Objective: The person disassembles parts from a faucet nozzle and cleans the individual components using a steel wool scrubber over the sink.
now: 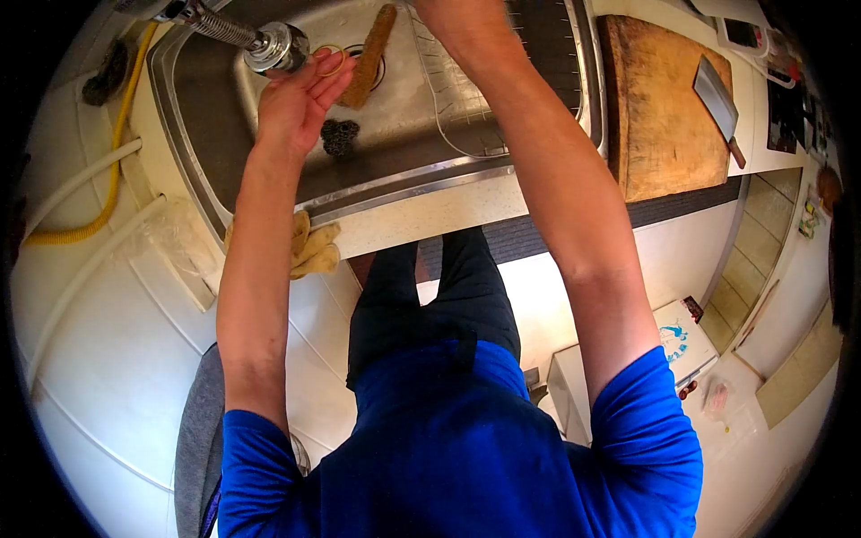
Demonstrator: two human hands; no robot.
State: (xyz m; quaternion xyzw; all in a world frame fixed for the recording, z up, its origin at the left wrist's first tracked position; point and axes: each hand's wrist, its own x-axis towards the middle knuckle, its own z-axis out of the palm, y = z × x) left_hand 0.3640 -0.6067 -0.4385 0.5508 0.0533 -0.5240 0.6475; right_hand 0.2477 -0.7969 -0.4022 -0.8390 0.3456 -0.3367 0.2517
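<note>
My left hand (300, 106) is palm up in the sink (256, 148), just under the tap head (278, 49). A thin yellowish ring (332, 61) is held at its fingers. Beside those fingers lies a long, rough brown piece (368, 63) that looks like a loofah, partly over a dark round drain (380, 72). Below the hand sits a dark, curly scouring pad (339, 136). My right hand (462, 18) reaches over the wire rack (480, 134) at the top edge of the view. Its fingers are cut off, so anything in them is hidden.
A wooden cutting board (664, 117) with a cleaver (716, 97) on it is right of the sink. Tan gloves (314, 247) hang at the sink's front edge. At left run a yellow hose (117, 179) and white pipes (85, 242). A white box (677, 345) stands low at right.
</note>
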